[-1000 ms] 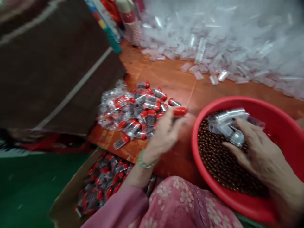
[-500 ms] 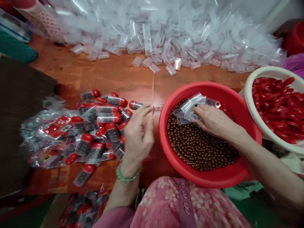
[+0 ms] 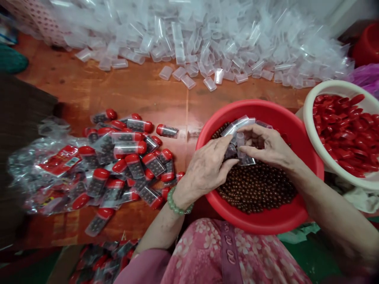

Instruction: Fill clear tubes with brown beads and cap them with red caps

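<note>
Both my hands are over a red plastic basin (image 3: 314, 169) and meet above its layer of brown round beads (image 3: 256, 189). My left hand (image 3: 204, 169) has its fingers around a small clear plastic tube (image 3: 230, 152). My right hand (image 3: 266, 144) pinches a clear plastic tube (image 3: 241, 140) from a loose bunch of clear tubes (image 3: 238, 128) lying on the beads. The tube contents are partly hidden by my fingers. A green bead bracelet (image 3: 177, 201) circles my left wrist.
A white bowl (image 3: 308, 118) of red caps stands right of the basin. Capped tubes in plastic bags (image 3: 118, 165) lie on the orange table (image 3: 118, 94). Behind is a heap of transparent tubes (image 3: 192, 43). A box (image 3: 103, 260) of capped tubes sits below the table edge.
My left hand has moved right from beside the basin to over it, next to my right hand. The view has swung since the oldest frame, bringing the white bowl in.
</note>
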`<state>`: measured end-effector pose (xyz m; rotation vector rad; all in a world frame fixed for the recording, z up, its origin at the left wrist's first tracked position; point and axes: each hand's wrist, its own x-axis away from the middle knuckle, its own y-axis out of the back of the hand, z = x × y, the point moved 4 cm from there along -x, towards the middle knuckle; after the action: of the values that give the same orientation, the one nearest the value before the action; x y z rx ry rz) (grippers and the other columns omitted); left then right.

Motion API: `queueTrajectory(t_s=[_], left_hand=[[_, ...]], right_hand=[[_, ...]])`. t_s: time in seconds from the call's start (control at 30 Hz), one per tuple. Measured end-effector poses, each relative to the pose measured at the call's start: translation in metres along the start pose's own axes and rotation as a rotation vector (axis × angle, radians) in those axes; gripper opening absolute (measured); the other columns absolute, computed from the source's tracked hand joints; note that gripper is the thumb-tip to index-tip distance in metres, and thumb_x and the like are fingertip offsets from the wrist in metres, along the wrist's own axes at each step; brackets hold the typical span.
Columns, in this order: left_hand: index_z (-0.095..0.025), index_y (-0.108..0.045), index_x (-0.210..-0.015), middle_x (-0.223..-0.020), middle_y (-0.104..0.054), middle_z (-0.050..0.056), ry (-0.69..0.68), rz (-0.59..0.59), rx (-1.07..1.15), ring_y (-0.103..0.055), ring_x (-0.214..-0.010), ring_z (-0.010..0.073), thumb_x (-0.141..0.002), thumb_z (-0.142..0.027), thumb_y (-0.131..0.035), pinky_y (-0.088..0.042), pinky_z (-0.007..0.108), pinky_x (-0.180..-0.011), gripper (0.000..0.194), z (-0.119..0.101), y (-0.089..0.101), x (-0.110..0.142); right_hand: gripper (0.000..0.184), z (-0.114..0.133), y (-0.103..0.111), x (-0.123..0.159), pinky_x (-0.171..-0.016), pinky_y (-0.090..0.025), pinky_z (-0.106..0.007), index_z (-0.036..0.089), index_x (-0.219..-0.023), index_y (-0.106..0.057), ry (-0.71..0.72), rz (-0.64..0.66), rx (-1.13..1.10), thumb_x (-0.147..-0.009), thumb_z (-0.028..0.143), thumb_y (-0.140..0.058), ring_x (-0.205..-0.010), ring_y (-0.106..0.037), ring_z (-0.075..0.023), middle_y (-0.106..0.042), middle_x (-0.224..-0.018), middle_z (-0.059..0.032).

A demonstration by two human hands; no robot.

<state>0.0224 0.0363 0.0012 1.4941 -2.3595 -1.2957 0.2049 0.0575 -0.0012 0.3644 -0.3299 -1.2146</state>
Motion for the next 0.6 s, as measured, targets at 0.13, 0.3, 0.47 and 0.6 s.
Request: queueTrajectory(t_s=[0.13, 0.3, 0.47, 0.6], left_hand=[[-0.012, -0.053, -0.131, -0.120, -0.072, 0.016, 0.112, 0.131, 0.085, -0.071, -0.109, 0.0278, -0.097, -0.040, -0.060, -0.057, 0.042, -0.095, 0.045, -0.006, -0.005, -0.004], [-0.015, -0.060, -0.115, -0.094, -0.073, 0.007, 0.204, 0.224, 0.116, -0.069, -0.082, 0.0188, -0.101, -0.026, -0.047, -0.053, 0.031, -0.078, 0.022, -0.004, -0.004, -0.006], [-0.016, -0.058, -0.094, -0.077, -0.063, 0.001, 0.162, 0.314, 0.104, -0.057, -0.067, 0.0145, -0.102, -0.030, -0.047, -0.041, 0.027, -0.063, 0.020, -0.002, -0.004, -0.009], [-0.017, -0.054, -0.087, -0.070, -0.057, -0.001, 0.174, 0.338, 0.079, -0.052, -0.062, 0.0131, -0.102, -0.028, -0.048, -0.039, 0.027, -0.061, 0.019, -0.002, -0.003, -0.010]], right_hand=[[0.037, 0.006, 0.000, 0.000, -0.060, -0.052, -0.024, 0.021, -0.093, -0.056, -0.111, -0.084, -0.319, -0.074, 0.040, -0.081, -0.067, -0.060, -0.0105, -0.064, -0.084, 0.0016], [0.031, 0.011, 0.006, 0.007, -0.063, -0.051, -0.026, 0.021, -0.094, -0.068, -0.062, -0.061, -0.206, -0.076, 0.042, -0.082, -0.069, -0.063, -0.0131, -0.069, -0.082, 0.0006], [0.026, 0.009, 0.018, 0.015, -0.068, -0.048, -0.029, 0.022, -0.090, -0.077, -0.024, -0.007, 0.018, -0.081, 0.046, -0.077, -0.070, -0.062, -0.0150, -0.071, -0.077, 0.0004], [0.022, 0.008, 0.035, 0.025, -0.066, -0.046, -0.027, 0.022, -0.088, -0.077, -0.037, -0.084, 0.051, -0.080, 0.042, -0.079, -0.069, -0.061, -0.0136, -0.070, -0.075, 0.0015]])
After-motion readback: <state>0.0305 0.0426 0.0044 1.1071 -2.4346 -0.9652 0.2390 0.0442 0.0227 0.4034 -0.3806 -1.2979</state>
